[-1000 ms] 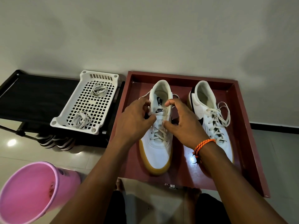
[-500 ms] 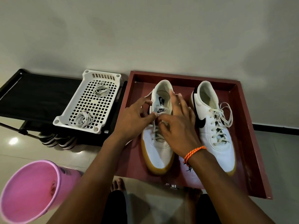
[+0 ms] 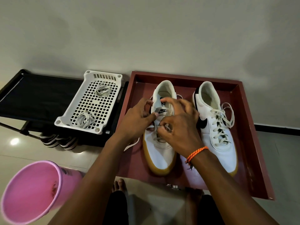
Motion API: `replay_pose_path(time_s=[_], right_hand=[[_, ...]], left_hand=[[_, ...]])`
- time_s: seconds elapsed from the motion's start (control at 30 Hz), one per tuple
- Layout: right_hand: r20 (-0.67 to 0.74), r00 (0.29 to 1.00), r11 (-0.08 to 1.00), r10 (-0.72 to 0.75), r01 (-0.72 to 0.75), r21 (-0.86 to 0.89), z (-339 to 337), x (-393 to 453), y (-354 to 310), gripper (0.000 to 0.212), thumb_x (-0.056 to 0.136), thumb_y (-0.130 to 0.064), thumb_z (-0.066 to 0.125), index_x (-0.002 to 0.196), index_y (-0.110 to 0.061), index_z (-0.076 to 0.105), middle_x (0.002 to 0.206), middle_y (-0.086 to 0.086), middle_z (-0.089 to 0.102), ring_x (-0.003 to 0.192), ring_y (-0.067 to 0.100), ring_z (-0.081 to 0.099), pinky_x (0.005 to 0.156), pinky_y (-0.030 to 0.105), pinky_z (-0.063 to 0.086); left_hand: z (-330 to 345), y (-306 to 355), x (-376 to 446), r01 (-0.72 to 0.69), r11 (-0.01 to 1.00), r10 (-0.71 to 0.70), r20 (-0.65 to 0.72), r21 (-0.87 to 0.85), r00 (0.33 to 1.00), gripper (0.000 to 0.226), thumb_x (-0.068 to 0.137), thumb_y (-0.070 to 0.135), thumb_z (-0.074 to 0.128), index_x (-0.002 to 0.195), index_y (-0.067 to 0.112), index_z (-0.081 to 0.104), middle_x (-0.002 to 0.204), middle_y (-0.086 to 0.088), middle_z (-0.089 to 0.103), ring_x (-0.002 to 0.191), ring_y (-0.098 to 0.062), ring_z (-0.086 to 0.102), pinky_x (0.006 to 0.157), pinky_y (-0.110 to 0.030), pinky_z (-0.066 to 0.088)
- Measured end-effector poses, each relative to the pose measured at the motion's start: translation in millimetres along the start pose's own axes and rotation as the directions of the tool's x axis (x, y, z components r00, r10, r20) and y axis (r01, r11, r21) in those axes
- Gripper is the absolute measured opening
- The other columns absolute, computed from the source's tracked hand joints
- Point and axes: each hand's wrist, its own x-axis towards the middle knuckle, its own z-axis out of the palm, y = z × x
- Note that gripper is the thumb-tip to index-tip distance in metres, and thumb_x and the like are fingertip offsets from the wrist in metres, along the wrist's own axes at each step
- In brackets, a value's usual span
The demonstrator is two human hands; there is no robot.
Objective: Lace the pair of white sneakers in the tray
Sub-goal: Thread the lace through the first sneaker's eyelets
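A: Where are the sneakers now?

B: Both stand inside the red tray point(image 3: 240, 114), toes toward the person. The right sneaker point(image 3: 215, 127), near the tray's right wall, already has its lace crossed through all the eyelets. The left sneaker point(image 3: 159, 143), toward the tray's left wall, is the one under work.

A: And the hands?

B: The left hand point(image 3: 138, 122) has its thumb and curled fingers closed at the side of the tongue, pinching the lace point(image 3: 155, 127), I believe. The right hand point(image 3: 178, 127) is curled over the upper eyelets; its fingertips seem to pinch the same lace, but the exact hold is partly hidden.

A: How will the lace handle?

B: I judge it is flat, soft and very light, so it bends and twists easily. Better to take it close to the stiff tip, so it goes straight into the hole. The sneaker is light and may slide on the smooth tray, so one hand should steady it near the eyelets.
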Motion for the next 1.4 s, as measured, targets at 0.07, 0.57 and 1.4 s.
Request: replay_pose_path(time_s=[0.07, 0.57, 1.4], right_hand=[[-0.098, 0.995, 0.999, 0.026, -0.023, 0.034, -6, 3, 2, 0.015, 0.073, -0.036, 0.070, 0.061, -0.028, 0.071, 0.143, -0.021, 0.051, 0.132, 0.021, 0.036, 0.099, 0.039, 0.023], [0.036, 0.999, 0.997, -0.020, 0.022, -0.069, 7, -5, -3, 0.012, 0.087, -0.031, 0.065, 0.077, -0.032, 0.072, 0.164, -0.017, 0.032, 0.149, 0.019, 0.025, 0.107, 0.056, 0.027], [-0.063, 0.996, 0.997, 0.059, -0.062, -0.049, -5, 0, -1, 0.018, 0.087, -0.034, 0.060, 0.077, -0.034, 0.076, 0.161, -0.019, 0.036, 0.148, 0.018, 0.028, 0.104, 0.049, 0.026]], left_hand=[[0, -1, 0, 0.011, 1.000, -0.011, 0.000, -0.030, 1.000, 0.029, 0.104, 0.019, 0.068, 0.131, 0.020, 0.057, 0.077, -0.006, 0.079, 0.073, -0.015, 0.078, 0.061, -0.020, 0.057], [-2, -4, 3, -0.004, 0.999, 0.004, 0.010, 0.044, 1.000, 0.023, 0.105, 0.021, 0.067, 0.125, 0.025, 0.056, 0.077, -0.007, 0.078, 0.065, -0.024, 0.076, 0.060, -0.023, 0.058], [-4, -9, 7, -0.012, 0.997, 0.011, 0.024, 0.074, 1.000, 0.027, 0.105, 0.022, 0.065, 0.129, 0.027, 0.054, 0.076, -0.011, 0.078, 0.065, -0.027, 0.077, 0.064, -0.034, 0.061]])
